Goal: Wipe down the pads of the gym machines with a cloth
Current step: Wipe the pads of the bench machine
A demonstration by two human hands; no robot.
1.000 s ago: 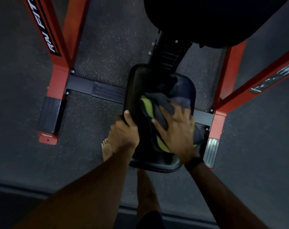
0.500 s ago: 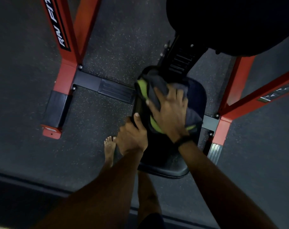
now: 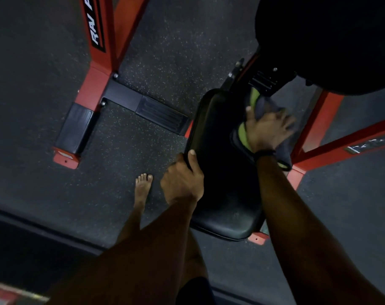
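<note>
A black seat pad [image 3: 220, 133] of a red-framed gym machine lies below me. My left hand [image 3: 182, 181] grips the pad's left edge, thumb on top and fingers curled under the rim. My right hand [image 3: 268, 128] presses a dark grey and lime-green cloth [image 3: 253, 100] flat against the pad's far right side, fingers spread and blurred by motion. Part of the cloth hangs off the right edge near my wrist. A large black back pad [image 3: 332, 40] looms at the upper right.
Red frame legs [image 3: 95, 80] stand left, and another red leg [image 3: 345, 139] stands right of the seat. A black cross bar [image 3: 143, 106] joins them on the speckled rubber floor [image 3: 55, 62]. My bare foot [image 3: 143, 186] stands left of the seat.
My right hand has swept the cloth from the seat's middle to its far right side. My left hand has kept its hold on the left edge. The view has shifted.
</note>
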